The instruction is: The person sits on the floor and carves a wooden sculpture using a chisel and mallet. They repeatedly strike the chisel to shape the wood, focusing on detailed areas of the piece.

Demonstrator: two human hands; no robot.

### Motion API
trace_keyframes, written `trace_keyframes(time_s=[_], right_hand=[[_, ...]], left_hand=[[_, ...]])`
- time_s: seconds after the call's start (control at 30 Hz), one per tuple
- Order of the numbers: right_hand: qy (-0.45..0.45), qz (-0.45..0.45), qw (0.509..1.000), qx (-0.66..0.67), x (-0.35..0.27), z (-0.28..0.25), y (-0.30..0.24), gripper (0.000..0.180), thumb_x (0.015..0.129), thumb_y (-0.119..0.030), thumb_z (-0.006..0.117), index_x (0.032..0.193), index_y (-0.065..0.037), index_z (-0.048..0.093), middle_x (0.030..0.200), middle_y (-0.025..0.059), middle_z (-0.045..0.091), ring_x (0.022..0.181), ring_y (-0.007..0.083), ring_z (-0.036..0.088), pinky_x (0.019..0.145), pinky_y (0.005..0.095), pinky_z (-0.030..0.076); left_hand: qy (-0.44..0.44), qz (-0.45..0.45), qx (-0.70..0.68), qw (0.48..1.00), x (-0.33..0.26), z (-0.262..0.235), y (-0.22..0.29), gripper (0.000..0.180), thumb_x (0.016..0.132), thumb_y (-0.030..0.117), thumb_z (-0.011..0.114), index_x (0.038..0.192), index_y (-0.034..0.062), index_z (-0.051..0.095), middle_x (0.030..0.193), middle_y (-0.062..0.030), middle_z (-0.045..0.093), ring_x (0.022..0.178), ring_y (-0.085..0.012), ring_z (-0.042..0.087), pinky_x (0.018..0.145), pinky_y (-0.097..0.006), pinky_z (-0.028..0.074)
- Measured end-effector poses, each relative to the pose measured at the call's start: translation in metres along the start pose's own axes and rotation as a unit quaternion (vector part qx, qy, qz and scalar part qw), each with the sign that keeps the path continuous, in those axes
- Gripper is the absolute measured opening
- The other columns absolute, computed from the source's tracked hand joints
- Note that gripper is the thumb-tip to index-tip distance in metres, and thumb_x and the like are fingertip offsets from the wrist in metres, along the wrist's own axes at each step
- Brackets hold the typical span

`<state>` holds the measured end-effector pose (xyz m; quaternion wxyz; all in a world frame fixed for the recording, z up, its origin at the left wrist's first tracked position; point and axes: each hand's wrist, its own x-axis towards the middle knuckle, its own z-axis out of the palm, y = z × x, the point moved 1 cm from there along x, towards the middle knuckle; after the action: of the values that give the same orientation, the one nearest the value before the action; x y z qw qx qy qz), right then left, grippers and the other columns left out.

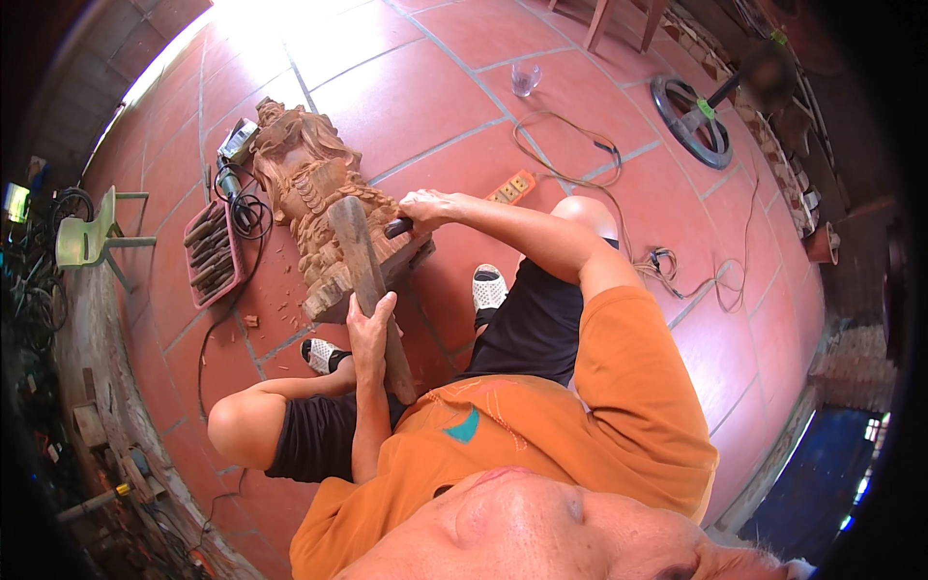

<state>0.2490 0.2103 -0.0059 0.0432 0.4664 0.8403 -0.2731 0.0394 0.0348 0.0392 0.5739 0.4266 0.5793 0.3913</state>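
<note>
A carved wooden statue (314, 193) lies on the tiled floor in front of me, its flat base toward my feet. My left hand (370, 333) is wrapped round a long, heavy wooden mallet (358, 251), whose thick far end overlaps the carving from this viewpoint; I cannot tell whether they touch. Beside the statue's right side, my right hand (427, 208) is closed on a dark tool handle (397, 228) with a rounded end. The rest of that tool is hidden by the hand and the carving.
A pink tray (229, 275) of carving chisels sits left of the statue, near a corded power tool (230, 179). Wood chips lie around. Right are a power strip (512, 188), cables, a clear cup (525, 79) and a ring-shaped stand base (691, 121). A green chair (92, 237) stands left.
</note>
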Motion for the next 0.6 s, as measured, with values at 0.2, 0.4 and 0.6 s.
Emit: trace_keyframes(time_s=[0.2,0.4,0.6], right_hand=[[-0.019,-0.003,1.000,-0.004,0.004,0.001,0.001,0.029,0.072,-0.022,0.076,0.099,-0.010,0.074,0.086,0.0150,0.073,0.084,0.0310,0.072,0.072,0.0436,0.056],[-0.009,-0.002,1.000,-0.005,0.002,0.000,0.000,0.031,0.071,-0.022,0.076,0.099,-0.009,0.074,0.085,0.0149,0.073,0.082,0.0308,0.072,0.070,0.0431,0.056],[-0.006,-0.012,1.000,-0.022,-0.004,-0.004,-0.005,0.031,0.072,-0.025,0.079,0.097,-0.008,0.074,0.084,0.0129,0.073,0.080,0.0293,0.072,0.068,0.0425,0.056]], left_hand=[[-0.004,-0.004,0.000,1.000,-0.001,0.008,-0.001,0.034,0.090,0.025,0.074,0.109,0.0040,0.056,0.072,-0.0010,0.056,0.050,-0.0113,0.056,0.044,-0.026,0.047],[-0.015,-0.005,0.012,1.000,-0.001,0.012,-0.001,0.032,0.090,0.025,0.074,0.109,0.0048,0.056,0.073,-0.0008,0.056,0.052,-0.0106,0.055,0.046,-0.025,0.048],[-0.012,0.002,0.006,1.000,0.000,0.010,0.000,0.034,0.090,0.025,0.074,0.110,0.0041,0.056,0.072,-0.0011,0.056,0.050,-0.0114,0.056,0.044,-0.025,0.047]])
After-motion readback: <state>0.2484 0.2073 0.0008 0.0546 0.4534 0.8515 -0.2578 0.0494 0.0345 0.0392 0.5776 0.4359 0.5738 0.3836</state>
